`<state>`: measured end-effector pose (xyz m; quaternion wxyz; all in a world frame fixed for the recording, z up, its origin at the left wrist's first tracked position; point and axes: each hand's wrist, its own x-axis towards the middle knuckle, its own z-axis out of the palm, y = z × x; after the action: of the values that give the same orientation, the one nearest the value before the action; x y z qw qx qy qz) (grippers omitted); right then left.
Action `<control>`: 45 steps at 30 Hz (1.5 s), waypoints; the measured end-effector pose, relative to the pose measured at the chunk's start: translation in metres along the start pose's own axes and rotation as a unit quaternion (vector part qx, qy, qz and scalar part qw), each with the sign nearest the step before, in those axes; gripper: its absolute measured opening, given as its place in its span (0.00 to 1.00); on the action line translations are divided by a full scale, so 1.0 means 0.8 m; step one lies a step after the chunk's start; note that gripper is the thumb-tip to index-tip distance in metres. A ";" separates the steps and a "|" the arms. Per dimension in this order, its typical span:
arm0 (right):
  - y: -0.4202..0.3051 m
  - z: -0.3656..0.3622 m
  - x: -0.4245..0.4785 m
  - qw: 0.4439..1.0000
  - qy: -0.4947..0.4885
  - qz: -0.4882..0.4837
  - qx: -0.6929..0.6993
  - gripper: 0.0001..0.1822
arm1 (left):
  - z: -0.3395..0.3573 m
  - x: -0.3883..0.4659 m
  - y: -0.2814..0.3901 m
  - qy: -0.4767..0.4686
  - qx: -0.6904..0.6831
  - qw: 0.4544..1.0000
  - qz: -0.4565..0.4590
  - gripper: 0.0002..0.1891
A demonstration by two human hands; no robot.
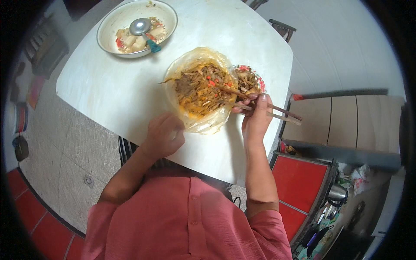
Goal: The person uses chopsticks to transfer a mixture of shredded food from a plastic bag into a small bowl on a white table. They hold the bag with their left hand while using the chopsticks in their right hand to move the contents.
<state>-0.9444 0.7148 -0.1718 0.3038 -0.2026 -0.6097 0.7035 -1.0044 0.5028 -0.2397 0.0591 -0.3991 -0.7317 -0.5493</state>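
A clear plastic bag (208,127) lies spread around a heap of brownish shredded food (198,91) with red pepper bits, on the white table (107,87). My right hand (256,113) holds a pair of wooden chopsticks (284,116), their tips in the food at its right side. At the bag's lower left edge my left hand (165,133) has its fingers curled, thumb and forefinger by the plastic; whether they pinch it is not plain. A patterned dish with darker food (246,79) stands right behind the bag, partly hidden by it and my right hand.
A white enamel basin (109,44) at the table's back left holds pale chunks, red bits and a metal ladle (140,26) with a green handle end. Beyond the table's right edge are a cabinet (343,120) and a red-tiled counter (299,178) with an electric kettle (338,194).
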 end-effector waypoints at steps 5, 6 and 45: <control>0.010 0.005 -0.015 0.996 -0.059 -0.062 0.009 0.11 | 0.004 -0.007 -0.001 0.002 0.038 0.999 -0.026 0.08; 0.014 0.004 -0.021 0.993 -0.065 -0.093 -0.015 0.10 | 0.006 -0.005 0.002 0.002 0.029 0.999 -0.022 0.08; -0.026 -0.011 0.011 0.968 0.153 0.012 0.197 0.15 | 0.003 -0.001 0.001 0.006 0.027 0.999 -0.033 0.06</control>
<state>-0.9410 0.7285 -0.1523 0.4186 -0.2512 -0.4033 0.7740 -1.0023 0.5047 -0.2403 0.0565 -0.3699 -0.7587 -0.5333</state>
